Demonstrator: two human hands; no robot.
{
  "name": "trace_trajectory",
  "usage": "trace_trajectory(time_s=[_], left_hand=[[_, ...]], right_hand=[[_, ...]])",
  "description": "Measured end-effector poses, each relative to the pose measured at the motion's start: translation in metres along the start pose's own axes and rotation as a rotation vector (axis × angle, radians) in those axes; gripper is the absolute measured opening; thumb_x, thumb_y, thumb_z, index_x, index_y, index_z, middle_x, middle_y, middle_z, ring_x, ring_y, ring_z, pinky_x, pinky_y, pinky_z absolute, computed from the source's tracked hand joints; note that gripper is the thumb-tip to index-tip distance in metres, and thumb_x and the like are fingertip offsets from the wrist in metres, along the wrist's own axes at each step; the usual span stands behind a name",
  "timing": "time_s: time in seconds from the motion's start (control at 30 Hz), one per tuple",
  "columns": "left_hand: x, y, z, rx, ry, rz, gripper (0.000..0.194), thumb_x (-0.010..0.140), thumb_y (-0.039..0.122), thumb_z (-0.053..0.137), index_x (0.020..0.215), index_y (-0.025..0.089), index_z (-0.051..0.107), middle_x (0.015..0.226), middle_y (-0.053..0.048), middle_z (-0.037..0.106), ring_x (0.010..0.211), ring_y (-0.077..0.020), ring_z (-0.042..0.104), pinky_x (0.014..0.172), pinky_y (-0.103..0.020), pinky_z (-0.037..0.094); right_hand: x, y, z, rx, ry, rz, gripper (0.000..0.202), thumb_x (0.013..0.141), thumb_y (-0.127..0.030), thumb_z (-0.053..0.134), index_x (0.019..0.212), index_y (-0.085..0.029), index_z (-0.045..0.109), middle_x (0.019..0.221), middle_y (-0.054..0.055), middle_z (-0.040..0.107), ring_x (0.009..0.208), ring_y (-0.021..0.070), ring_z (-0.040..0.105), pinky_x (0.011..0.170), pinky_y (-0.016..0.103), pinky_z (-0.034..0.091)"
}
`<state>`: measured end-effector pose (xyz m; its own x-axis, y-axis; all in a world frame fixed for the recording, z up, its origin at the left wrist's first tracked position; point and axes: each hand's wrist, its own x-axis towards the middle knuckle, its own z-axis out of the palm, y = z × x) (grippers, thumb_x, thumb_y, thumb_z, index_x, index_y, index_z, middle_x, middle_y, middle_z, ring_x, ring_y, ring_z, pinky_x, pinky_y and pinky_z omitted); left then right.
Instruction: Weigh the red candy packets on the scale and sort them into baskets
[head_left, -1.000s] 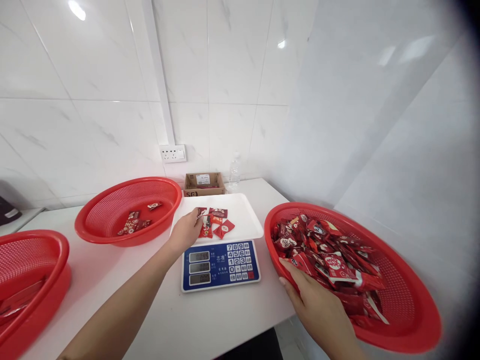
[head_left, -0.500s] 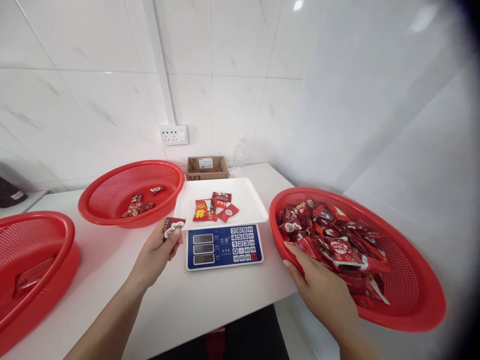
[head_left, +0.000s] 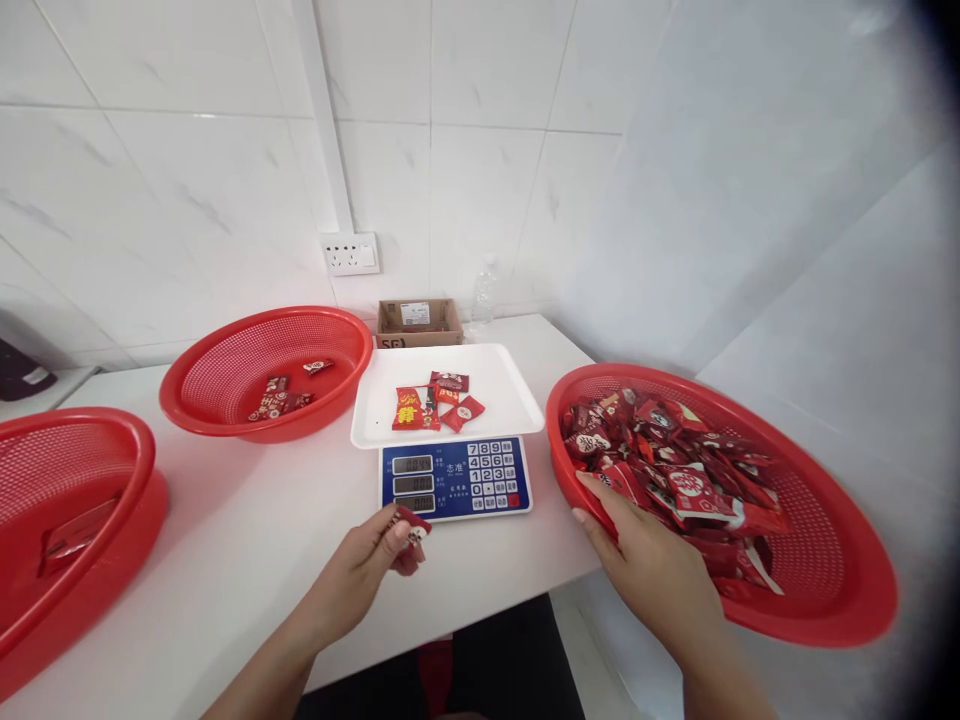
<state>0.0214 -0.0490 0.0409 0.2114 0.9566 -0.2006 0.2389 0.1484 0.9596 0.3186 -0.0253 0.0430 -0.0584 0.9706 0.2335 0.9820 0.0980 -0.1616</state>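
Note:
Pinched between the thumb and fingers of my left hand (head_left: 367,560) is a small dark-red wrapped candy packet (head_left: 411,524), just in front of the scale's display. My right hand (head_left: 651,560) grips the near-left rim of a red plastic basket (head_left: 840,610), its thumb and fingers on either side of the rim. Heaped in that basket are many red snack packets (head_left: 690,485). Between my hands stands a digital scale with a blue keypad panel (head_left: 456,478). On its white tray (head_left: 375,405) lie several small packets (head_left: 417,410).
A red basket (head_left: 180,412) at the back left holds several packets (head_left: 279,402). Another red basket (head_left: 142,500) at the left edge contains a red packet (head_left: 75,540). Behind the scale are a cardboard box (head_left: 420,335) and a clear plastic bottle (head_left: 484,292). The table's front edge runs below my hands.
My left hand has moved right and toward me with the candy packet, from beside the scale to in front of it. My right hand stays on the basket rim. The view has shifted slightly.

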Motion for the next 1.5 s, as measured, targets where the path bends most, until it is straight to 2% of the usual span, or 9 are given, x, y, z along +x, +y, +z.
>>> trace_trajectory(time_s=[0.13,0.27,0.33,0.53,0.63,0.87,1.1,1.27,1.5], left_hand=[[-0.004,-0.003,0.012,0.102,-0.089,0.043,0.038,0.088,0.049,0.037,0.086,0.020,0.060,0.082,-0.004,0.063,0.081,-0.0162,0.055,0.076,-0.029,0.043],[-0.004,-0.008,0.019,0.160,-0.031,0.129,0.035,0.087,0.046,0.042,0.079,0.020,0.063,0.085,-0.005,0.057,0.080,-0.0165,0.052,0.074,-0.028,0.042],[-0.004,-0.009,0.021,0.174,-0.016,0.159,0.033,0.086,0.044,0.045,0.077,0.020,0.064,0.083,-0.005,0.055,0.078,-0.0159,0.050,0.071,-0.027,0.041],[-0.008,-0.007,0.031,0.145,-0.056,0.178,0.029,0.085,0.041,0.050,0.073,0.018,0.063,0.072,-0.003,0.054,0.068,-0.0128,0.049,0.064,-0.024,0.039],[-0.010,-0.008,0.037,0.041,-0.061,0.065,0.023,0.081,0.039,0.055,0.075,0.017,0.059,0.068,-0.001,0.055,0.063,-0.0113,0.048,0.060,-0.023,0.039],[-0.012,-0.007,0.041,0.020,-0.063,0.081,0.025,0.079,0.041,0.057,0.072,0.017,0.059,0.071,-0.001,0.055,0.064,-0.0113,0.048,0.059,-0.023,0.039],[-0.013,-0.005,0.042,-0.096,-0.171,0.102,0.033,0.084,0.048,0.048,0.078,0.017,0.054,0.069,0.000,0.053,0.062,-0.0104,0.044,0.058,-0.022,0.037],[-0.013,-0.006,0.039,0.070,-0.197,0.101,0.037,0.085,0.049,0.044,0.068,0.017,0.047,0.067,0.001,0.049,0.063,-0.0103,0.038,0.059,-0.022,0.032],[-0.012,-0.009,0.035,0.130,-0.196,0.163,0.040,0.086,0.050,0.041,0.065,0.017,0.046,0.067,0.001,0.048,0.062,-0.0103,0.039,0.058,-0.021,0.032]], right_hand=[[0.001,0.000,-0.001,0.071,0.043,0.012,0.041,0.089,-0.043,0.037,0.121,-0.026,0.056,0.116,0.006,0.065,0.102,0.0243,0.062,0.070,0.035,0.055],[-0.006,-0.005,-0.002,0.266,0.301,-0.029,0.036,0.088,-0.043,0.041,0.109,-0.023,0.061,0.113,0.008,0.065,0.108,0.0244,0.058,0.089,0.039,0.049],[-0.013,-0.013,-0.003,0.391,0.337,-0.094,0.031,0.088,-0.042,0.043,0.101,-0.023,0.064,0.104,0.008,0.068,0.101,0.0230,0.061,0.089,0.037,0.048],[-0.032,-0.062,0.008,0.683,-0.257,-0.356,0.036,0.089,-0.050,0.040,0.089,-0.022,0.063,0.086,0.005,0.068,0.079,0.0161,0.063,0.069,0.026,0.049],[-0.038,-0.081,0.019,0.732,-0.376,-0.395,0.049,0.086,-0.061,0.035,0.077,-0.019,0.059,0.075,0.003,0.064,0.069,0.0148,0.058,0.061,0.025,0.044],[-0.042,-0.090,0.026,0.784,-0.437,-0.337,0.051,0.085,-0.063,0.035,0.065,-0.019,0.050,0.066,0.000,0.059,0.061,0.0122,0.051,0.056,0.023,0.036],[-0.040,-0.090,0.022,0.865,-0.434,-0.287,0.038,0.092,-0.045,0.036,0.074,-0.019,0.058,0.072,0.001,0.064,0.066,0.0125,0.055,0.062,0.023,0.041],[-0.036,-0.086,0.019,0.879,-0.344,-0.243,0.040,0.091,-0.047,0.035,0.073,-0.020,0.058,0.069,0.001,0.062,0.065,0.0139,0.056,0.063,0.024,0.043],[-0.034,-0.089,0.014,0.971,-0.352,-0.256,0.035,0.090,-0.046,0.040,0.075,-0.019,0.057,0.070,0.001,0.061,0.064,0.0129,0.054,0.061,0.022,0.042]])
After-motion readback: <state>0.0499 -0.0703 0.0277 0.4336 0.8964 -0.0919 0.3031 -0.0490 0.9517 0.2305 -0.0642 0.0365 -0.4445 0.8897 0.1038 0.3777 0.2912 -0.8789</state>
